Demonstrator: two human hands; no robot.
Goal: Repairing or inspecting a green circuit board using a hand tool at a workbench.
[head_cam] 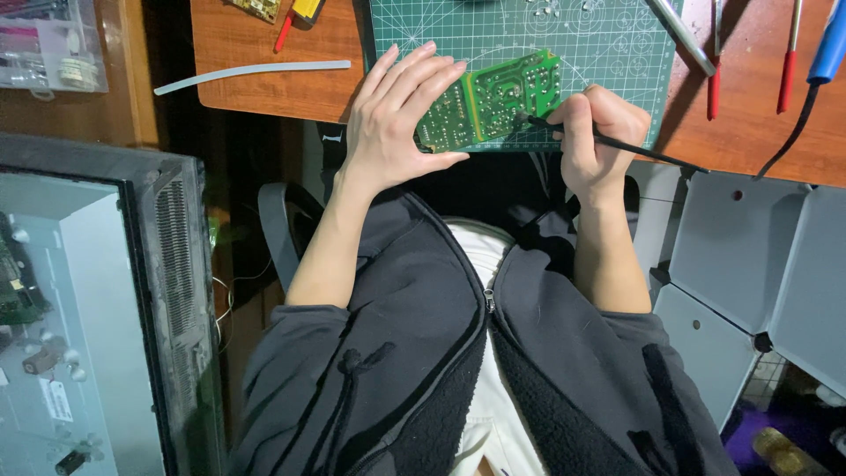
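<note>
Green solder-side circuit board (pixel 490 99), one only, resting at the near edge of a green cutting mat (pixel 617 53), overhanging slightly toward the lap. Left of the grip: open wooden desk (pixel 256 88) with one white strip (pixel 251 74). Left hand (pixel 397 119) spread over the board's left half, fingers on top, thumb under its near edge, clamped on it. Right hand (pixel 595 132) closed around one thin black tool (pixel 608 141), tip touching the board's right part. Right of that grip: three red-handled tools (pixel 787 70) and one blue-handled one (pixel 830 44), well apart from the hands. Silver solder dots all over the board.
</note>
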